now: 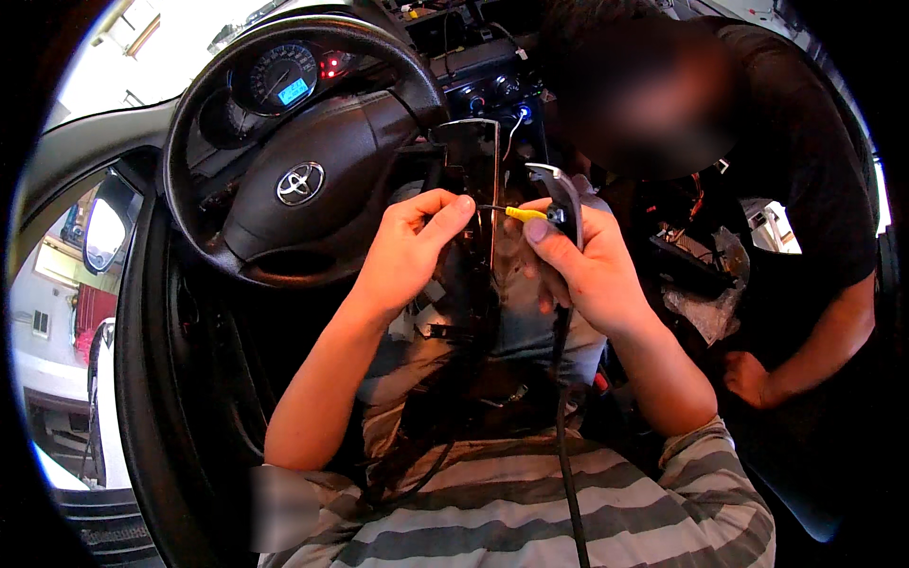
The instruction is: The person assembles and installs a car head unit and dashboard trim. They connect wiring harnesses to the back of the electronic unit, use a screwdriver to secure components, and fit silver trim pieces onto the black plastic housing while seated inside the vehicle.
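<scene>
My left hand (417,241) is closed in a pinch on a thin dark cable (489,206), thumb against the fingers. That cable runs to a yellow plug (525,215), which my right hand (592,265) pinches between thumb and fingers. The same hand also holds a curved black and silver trim piece (566,194) with a small dark round part on its inner side. A black cable (562,426) hangs below my right hand and runs down over my striped shirt. Behind and between my hands stands a glossy black panel (483,156), partly hidden by my left hand.
The steering wheel (303,180) is ahead on the left, with the lit instrument cluster (279,78) behind it. The centre dashboard (483,47) is opened up, with loose wires. At right a person (805,123) leans in, a fist (753,379) lowered near a clear plastic bag (715,303).
</scene>
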Tool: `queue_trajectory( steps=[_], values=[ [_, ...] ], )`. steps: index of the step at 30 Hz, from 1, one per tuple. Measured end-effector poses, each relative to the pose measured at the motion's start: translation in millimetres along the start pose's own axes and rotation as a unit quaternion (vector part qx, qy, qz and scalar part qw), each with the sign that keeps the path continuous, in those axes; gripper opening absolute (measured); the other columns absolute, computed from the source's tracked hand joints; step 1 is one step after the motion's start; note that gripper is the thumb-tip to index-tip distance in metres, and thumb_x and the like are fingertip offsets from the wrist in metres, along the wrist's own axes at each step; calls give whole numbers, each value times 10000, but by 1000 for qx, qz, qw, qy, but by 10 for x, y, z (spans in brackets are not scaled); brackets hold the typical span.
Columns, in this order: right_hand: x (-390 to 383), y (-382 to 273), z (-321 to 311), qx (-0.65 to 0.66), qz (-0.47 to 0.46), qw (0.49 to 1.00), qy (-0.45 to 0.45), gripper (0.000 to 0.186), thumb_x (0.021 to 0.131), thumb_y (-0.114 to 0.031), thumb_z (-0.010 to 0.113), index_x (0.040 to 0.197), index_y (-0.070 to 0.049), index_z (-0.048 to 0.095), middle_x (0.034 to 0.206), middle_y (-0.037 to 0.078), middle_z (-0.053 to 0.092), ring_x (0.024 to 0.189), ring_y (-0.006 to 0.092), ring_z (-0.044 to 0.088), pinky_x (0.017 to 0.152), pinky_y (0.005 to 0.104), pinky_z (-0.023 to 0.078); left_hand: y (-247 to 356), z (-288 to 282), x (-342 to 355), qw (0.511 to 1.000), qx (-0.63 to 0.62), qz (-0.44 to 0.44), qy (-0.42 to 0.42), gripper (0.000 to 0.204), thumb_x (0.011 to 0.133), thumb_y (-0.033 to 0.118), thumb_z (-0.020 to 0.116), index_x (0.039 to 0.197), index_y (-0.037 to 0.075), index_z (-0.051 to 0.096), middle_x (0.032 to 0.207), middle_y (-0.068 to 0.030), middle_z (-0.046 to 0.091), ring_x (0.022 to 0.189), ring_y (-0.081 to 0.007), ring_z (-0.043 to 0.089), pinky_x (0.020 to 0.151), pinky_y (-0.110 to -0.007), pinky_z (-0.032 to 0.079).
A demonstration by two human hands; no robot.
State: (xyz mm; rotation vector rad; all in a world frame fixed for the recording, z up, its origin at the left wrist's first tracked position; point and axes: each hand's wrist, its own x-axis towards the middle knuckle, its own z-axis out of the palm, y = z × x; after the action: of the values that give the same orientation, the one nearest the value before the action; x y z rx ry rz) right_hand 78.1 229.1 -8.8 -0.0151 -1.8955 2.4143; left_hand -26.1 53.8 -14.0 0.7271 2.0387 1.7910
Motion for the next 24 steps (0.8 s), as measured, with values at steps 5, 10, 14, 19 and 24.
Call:
queue_trajectory(
  steps=[5,10,14,19,24],
  values=[
    [94,-92,-24,1,-46,991,-123,334,950,-329,564,1085,-24,586,618,13,534,440,74,496,377,217,400,59,-76,24,975,-175,-139,-9,358,957,364,533,778,58,584,649,30,500,487,-37,338,437,-200,242],
    [343,-138,-87,61,24,998,-1,454,964,-379,507,1199,9,501,597,5,442,417,80,403,381,249,441,-185,-204,30,930,-307,-200,-20,495,951,427,513,594,100,408,635,-27,464,468,-70,315,407,-199,223],
    [848,-219,-150,-200,-14,980,22,614,896,-415,612,1317,3,454,614,3,457,462,90,456,395,257,445,-363,-208,57,917,-353,-173,-70,637,957,557,391,509,107,341,744,-50,487,508,-98,311,416,-211,220],
    [1087,-301,-266,-298,28,952,-59,579,837,-437,683,1261,-63,561,665,8,523,501,81,493,394,256,443,-431,-230,39,905,-383,-131,-133,696,931,661,267,543,87,329,631,-2,338,516,-105,245,452,-217,217],
    [717,-292,-354,-266,-29,963,-3,479,835,-385,705,1199,-91,606,673,-6,553,467,65,480,388,232,431,-314,-608,-172,986,58,-85,-134,120,831,112,675,853,-6,677,706,6,589,631,-29,455,511,-211,343]
  ],
)
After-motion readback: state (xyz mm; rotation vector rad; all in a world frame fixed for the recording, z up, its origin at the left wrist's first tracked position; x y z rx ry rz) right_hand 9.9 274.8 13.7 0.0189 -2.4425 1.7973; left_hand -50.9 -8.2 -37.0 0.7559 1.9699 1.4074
